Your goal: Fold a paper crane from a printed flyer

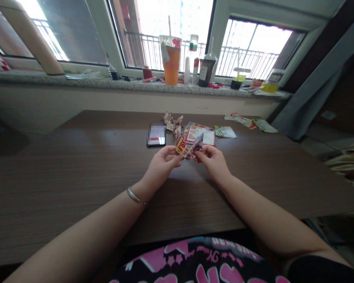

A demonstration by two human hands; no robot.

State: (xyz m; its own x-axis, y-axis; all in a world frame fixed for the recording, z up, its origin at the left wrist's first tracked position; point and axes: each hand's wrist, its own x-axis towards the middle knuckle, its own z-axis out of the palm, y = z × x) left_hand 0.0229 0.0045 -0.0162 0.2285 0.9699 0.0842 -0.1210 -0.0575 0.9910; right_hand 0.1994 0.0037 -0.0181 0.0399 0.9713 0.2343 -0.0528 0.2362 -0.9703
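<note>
Between my two hands, above the table, is a folded piece of printed paper point(183, 147) with a yellow patch and red figures. It spreads into two raised flaps. My left hand point(165, 159) pinches its left side between thumb and fingers. On the right side, my right hand point(211, 157) grips the paper the same way. Just beyond lie several folded paper pieces point(173, 122) with red and white print. Behind my right hand is a flat stack of printed flyers point(200, 133). A phone or small tablet point(156, 135) with a lit screen lies beyond my left hand.
Green and white cards point(225, 132) and more printed leaflets point(243, 121) lie at the table's right back. The brown wooden table point(76, 165) meets a wall under a stone windowsill point(129, 84). An orange drink cup point(171, 63), a dark cup point(206, 70) and bottles stand there.
</note>
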